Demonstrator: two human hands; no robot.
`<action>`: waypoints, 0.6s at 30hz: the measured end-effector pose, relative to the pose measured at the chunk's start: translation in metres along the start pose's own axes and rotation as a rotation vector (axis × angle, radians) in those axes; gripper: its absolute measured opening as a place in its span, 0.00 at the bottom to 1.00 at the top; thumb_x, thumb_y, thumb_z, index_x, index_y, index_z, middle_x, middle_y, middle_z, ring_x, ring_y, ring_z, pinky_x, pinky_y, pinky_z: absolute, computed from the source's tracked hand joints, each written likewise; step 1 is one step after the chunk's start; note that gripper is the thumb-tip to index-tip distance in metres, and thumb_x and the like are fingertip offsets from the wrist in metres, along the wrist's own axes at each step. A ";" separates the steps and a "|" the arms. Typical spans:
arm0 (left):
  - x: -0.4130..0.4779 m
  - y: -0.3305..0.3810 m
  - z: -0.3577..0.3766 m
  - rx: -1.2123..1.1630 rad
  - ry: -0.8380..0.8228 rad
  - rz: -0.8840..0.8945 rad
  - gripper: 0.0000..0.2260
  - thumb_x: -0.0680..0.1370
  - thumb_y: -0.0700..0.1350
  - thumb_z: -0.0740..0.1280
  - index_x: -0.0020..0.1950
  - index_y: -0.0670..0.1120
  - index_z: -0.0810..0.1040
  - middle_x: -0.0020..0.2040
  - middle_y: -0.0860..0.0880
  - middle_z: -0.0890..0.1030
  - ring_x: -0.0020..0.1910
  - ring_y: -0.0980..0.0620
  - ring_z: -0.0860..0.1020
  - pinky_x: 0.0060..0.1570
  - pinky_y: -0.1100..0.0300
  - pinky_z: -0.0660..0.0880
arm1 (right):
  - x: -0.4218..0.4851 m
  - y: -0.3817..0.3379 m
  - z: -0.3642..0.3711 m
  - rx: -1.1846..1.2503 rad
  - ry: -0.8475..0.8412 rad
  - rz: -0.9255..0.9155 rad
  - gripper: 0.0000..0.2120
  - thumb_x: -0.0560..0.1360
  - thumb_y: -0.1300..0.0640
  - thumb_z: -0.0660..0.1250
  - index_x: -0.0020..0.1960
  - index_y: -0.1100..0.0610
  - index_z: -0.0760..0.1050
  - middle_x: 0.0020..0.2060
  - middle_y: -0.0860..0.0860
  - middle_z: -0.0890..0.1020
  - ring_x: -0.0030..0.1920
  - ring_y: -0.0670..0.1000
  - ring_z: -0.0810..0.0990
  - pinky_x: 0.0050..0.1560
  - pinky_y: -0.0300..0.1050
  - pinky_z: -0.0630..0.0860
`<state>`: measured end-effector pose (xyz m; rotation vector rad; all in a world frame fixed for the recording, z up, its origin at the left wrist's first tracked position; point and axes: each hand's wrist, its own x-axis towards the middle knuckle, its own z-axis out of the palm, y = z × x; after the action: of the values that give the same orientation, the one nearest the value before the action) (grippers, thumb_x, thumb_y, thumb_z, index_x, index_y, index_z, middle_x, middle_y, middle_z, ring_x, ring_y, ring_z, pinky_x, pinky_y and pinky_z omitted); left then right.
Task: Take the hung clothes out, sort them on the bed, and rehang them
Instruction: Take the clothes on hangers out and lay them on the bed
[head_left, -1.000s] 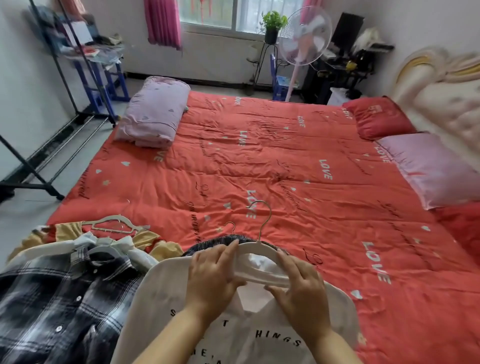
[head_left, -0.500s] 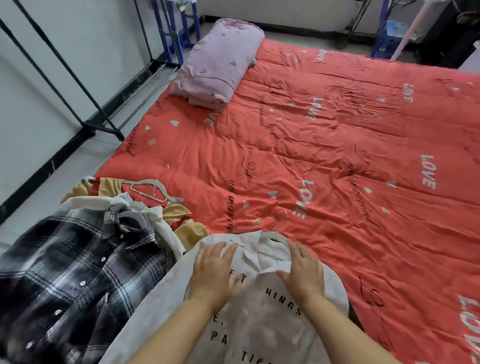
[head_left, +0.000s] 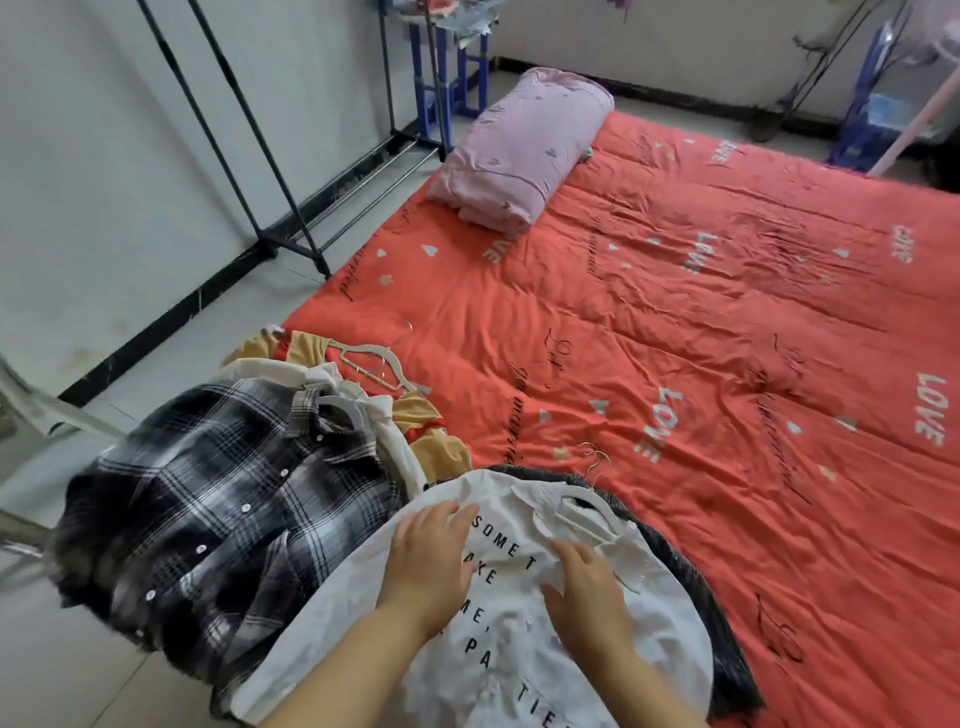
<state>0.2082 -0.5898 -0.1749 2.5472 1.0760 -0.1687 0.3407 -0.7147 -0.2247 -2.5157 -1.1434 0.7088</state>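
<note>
A white shirt with black lettering (head_left: 498, 639) lies on the near edge of the red bed (head_left: 675, 338), with a white hanger (head_left: 587, 512) in its collar. My left hand (head_left: 428, 556) rests flat on the shirt's chest. My right hand (head_left: 589, 587) lies flat on the shirt just below the collar. A dark knitted garment (head_left: 691, 582) shows under the shirt's right side. To the left lie a black-and-white plaid shirt (head_left: 208, 509) and a yellow and red garment (head_left: 441, 447), each with a white hanger (head_left: 371, 364).
A black clothes rack (head_left: 270, 171) stands on the floor left of the bed. A folded pink quilt (head_left: 519, 150) sits at the bed's far left corner. Blue stools (head_left: 447, 67) and a fan pole (head_left: 914, 130) stand beyond.
Both hands let go of the white hanger and slid down onto the shirt's chest. My view swung left and down, toward the rack.
</note>
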 end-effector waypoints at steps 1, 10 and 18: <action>-0.008 -0.008 -0.009 0.000 0.018 -0.014 0.25 0.79 0.52 0.60 0.74 0.53 0.57 0.71 0.53 0.62 0.71 0.53 0.59 0.71 0.57 0.50 | -0.002 -0.015 -0.002 -0.012 -0.001 -0.035 0.24 0.75 0.56 0.66 0.70 0.53 0.67 0.65 0.50 0.72 0.65 0.53 0.69 0.63 0.47 0.68; -0.146 -0.136 -0.089 0.014 0.251 -0.264 0.24 0.78 0.53 0.61 0.74 0.52 0.60 0.69 0.54 0.65 0.69 0.53 0.62 0.72 0.53 0.53 | -0.061 -0.207 0.004 -0.185 -0.010 -0.462 0.23 0.75 0.54 0.65 0.70 0.51 0.67 0.66 0.50 0.71 0.64 0.54 0.69 0.63 0.46 0.67; -0.381 -0.292 -0.119 0.022 0.375 -0.641 0.22 0.77 0.52 0.62 0.71 0.52 0.64 0.66 0.52 0.70 0.65 0.50 0.67 0.65 0.56 0.59 | -0.206 -0.411 0.090 -0.361 -0.135 -0.849 0.23 0.77 0.51 0.63 0.71 0.48 0.64 0.65 0.47 0.68 0.66 0.51 0.65 0.66 0.46 0.64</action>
<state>-0.2702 -0.6121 -0.0537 2.2081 2.0168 0.1436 -0.0799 -0.6026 -0.0516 -1.9048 -2.3232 0.4513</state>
